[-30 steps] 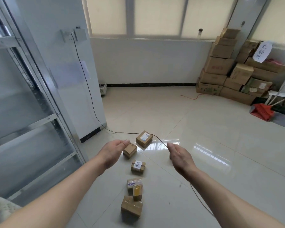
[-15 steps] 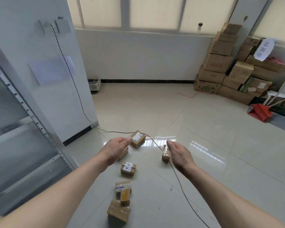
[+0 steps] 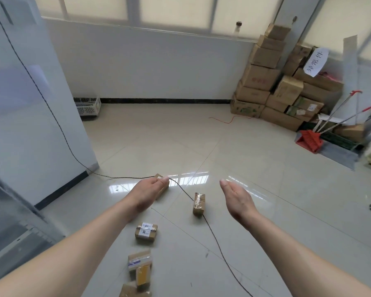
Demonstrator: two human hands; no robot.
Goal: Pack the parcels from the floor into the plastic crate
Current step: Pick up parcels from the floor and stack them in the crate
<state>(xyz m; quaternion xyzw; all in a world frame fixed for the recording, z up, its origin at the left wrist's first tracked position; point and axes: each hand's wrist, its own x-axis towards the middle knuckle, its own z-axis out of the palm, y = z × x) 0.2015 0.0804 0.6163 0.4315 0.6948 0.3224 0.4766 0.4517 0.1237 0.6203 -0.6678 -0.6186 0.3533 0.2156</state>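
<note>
I see the left hand and right hand held out, fingers relaxed, holding nothing. A taped parcel lies between them on a dark cable. More parcels trail below. White crate stands by the wall.

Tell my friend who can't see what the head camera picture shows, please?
Two bare arms reach out over a shiny tiled floor: the left hand is in front of a small brown parcel, and the right hand is open and empty. More small parcels and a thin dark cord lie on the floor, with big cardboard boxes stacked in the far corner.
</note>
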